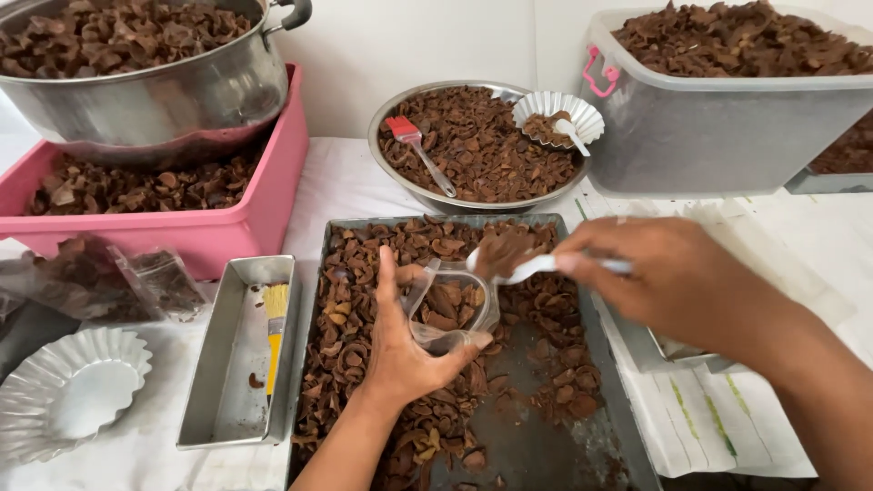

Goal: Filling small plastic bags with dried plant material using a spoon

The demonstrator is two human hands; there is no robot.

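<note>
nearest, left hand (400, 350): it comes up from the bottom edge over the baking tray, fingers curled around a small clear plastic bag (450, 314), thumb on the near side, holding its mouth open.
plastic bag: it is held just above the middle of the tray, part filled with brown chips, its opening turned towards the right hand.
right hand (668, 282): it reaches in from the right, fingers pinched on the handle of a white plastic spoon (527, 266); the hand is a little blurred.
spoon: its bowl carries a heap of brown chips right at the mouth of the bag.
baking tray (614, 400): dark metal, lying lengthwise on the white table cover; brown chips (350, 318) fill its left side and far end, while the near right part is mostly bare.
left of the tray: a narrow metal tin (223, 382) with a yellow brush (275, 332) inside, then a fluted foil cup (68, 386) near the edge, and clear bags of chips (109, 277) behind it.
further back, middle: a round steel bowl (386, 123) of chips holding a red brush (414, 145) and a fluted cup (559, 114) with a white spoon.
far left: a pink tub (273, 200) of chips with a big steel pot (155, 95) sitting on it.
far right: a grey plastic box (718, 132) heaped with chips.
</note>
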